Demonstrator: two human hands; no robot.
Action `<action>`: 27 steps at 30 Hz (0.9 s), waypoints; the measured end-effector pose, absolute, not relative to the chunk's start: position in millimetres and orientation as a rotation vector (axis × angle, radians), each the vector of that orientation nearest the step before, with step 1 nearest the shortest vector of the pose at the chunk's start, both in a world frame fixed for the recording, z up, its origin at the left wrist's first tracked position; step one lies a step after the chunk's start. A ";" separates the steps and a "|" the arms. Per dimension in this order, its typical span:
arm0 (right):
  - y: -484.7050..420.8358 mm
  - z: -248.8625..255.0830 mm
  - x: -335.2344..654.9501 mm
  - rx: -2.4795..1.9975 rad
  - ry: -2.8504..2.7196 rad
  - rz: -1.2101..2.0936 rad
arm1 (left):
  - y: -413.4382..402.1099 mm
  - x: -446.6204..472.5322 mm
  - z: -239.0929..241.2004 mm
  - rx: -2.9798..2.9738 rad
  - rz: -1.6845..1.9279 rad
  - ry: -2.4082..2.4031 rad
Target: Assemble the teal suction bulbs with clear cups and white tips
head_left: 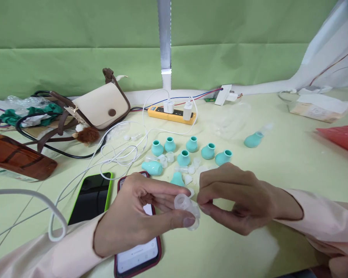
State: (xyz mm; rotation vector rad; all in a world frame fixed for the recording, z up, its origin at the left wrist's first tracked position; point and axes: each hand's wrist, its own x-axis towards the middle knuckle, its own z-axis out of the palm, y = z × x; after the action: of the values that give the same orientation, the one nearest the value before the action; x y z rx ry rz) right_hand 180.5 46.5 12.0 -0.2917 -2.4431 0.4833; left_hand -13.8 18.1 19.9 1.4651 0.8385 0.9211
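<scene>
My left hand (133,216) holds a translucent plastic fitting (185,202) with a round open end, pinched between thumb and fingers. Close to the fitting's right side, my right hand (237,197) has its thumb and forefinger pressed together; anything between them is hidden. Just beyond the hands, several teal squeeze bulbs (183,158) stand with their openings up or tilted. One teal bulb (152,167) lies on its side, and another (177,179) is partly covered by my left hand. Small clear plastic parts (191,168) are scattered among them.
A teal bulb with a clear tip (253,139) lies at the right. Under my left arm are a red-cased phone (139,255) and a green-cased phone (91,197). White cables (124,154), a yellow power strip (172,115), a cream bag (101,106) and a brown bottle (20,156) surround the work area.
</scene>
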 end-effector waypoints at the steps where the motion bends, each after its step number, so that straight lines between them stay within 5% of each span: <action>1: 47.1 10.6 181.1 -0.305 -2.427 0.521 | 17.8 -14.3 20.2 1.468 0.917 0.840; 17: 55.3 -1.8 176.1 -0.235 -2.012 1.410 | 21.8 -18.0 19.5 1.571 0.666 0.832; 27: 58.0 -7.5 176.1 -0.180 -1.967 1.468 | 22.0 -18.7 15.8 1.439 0.617 0.862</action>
State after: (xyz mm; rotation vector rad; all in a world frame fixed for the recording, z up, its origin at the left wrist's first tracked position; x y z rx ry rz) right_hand 176.1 58.0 -7.5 -0.1797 -1.9668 1.4676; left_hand -18.7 22.0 15.8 1.4394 0.8625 0.6174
